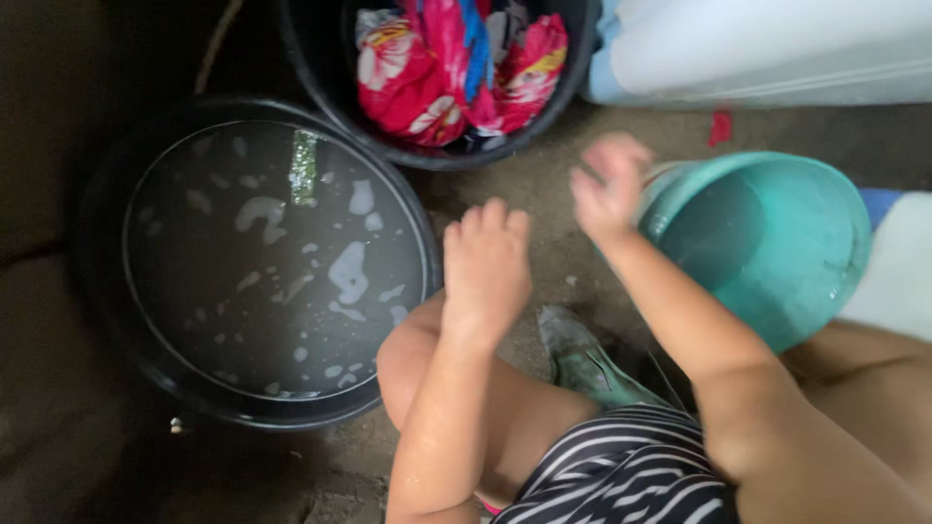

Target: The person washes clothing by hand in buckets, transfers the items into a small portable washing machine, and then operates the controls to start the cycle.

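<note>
tub of water on the floor at left | bucket with clothes in it behind the tub | basin at right | left hand between tub and basin | right hand at basin's left rim | shoe below the hands

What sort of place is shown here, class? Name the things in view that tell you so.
Probably a hand-laundry spot on a bare ground floor: a black tub of soapy water, a black bucket of bright wet cloth, and a teal basin stand around a squatting person.
</note>
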